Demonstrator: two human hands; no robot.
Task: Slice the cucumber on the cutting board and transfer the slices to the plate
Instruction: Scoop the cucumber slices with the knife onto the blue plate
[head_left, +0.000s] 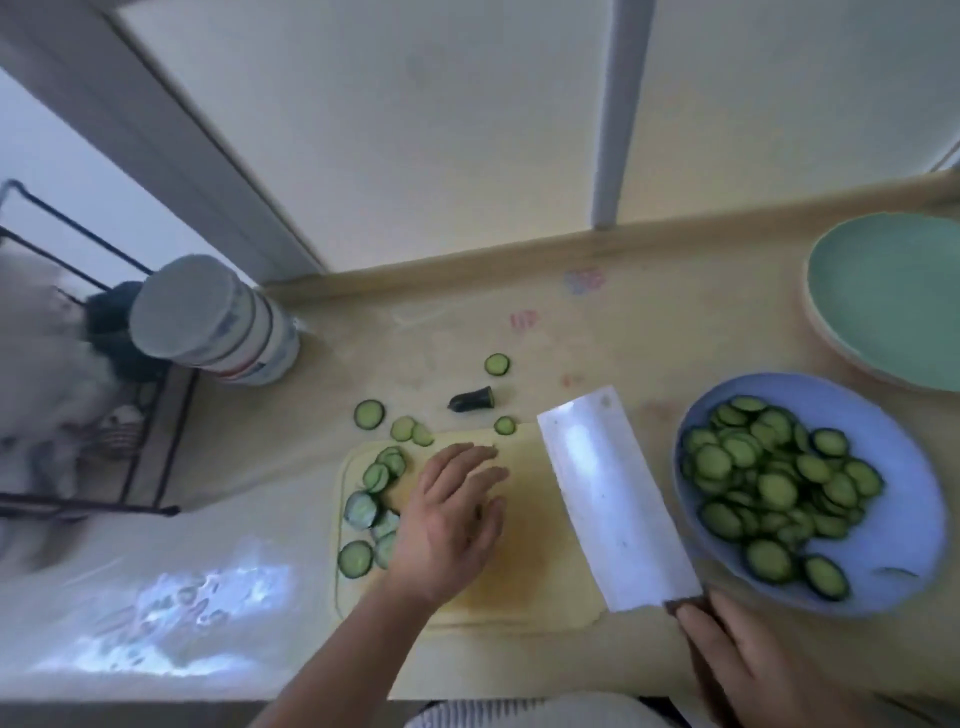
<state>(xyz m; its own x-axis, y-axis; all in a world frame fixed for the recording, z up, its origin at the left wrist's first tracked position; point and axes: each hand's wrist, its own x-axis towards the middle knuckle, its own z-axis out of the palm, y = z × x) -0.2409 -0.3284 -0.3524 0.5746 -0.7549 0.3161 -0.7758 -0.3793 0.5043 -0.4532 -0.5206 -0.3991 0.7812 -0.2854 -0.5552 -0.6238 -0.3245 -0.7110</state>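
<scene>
We gather cucumber slices (371, 499) on the cutting board (524, 551).
Our left hand (452, 514) lies flat, fingers straight, beside them; our right hand (743, 670) grips the cleaver (613, 493). More slices fill the blue plate (904, 525) to the right.

- Your left hand (457, 514) is lying flat on the board (524, 571), fingers straight, beside a cluster of slices (371, 499) at its left edge.
- Your right hand (748, 660) is gripping the cleaver (613, 499), its blade lying over the board's right side.
- The blue plate (904, 525) is holding many slices.
- The cucumber end (471, 400) and loose slices are lying on the counter (649, 332).
</scene>
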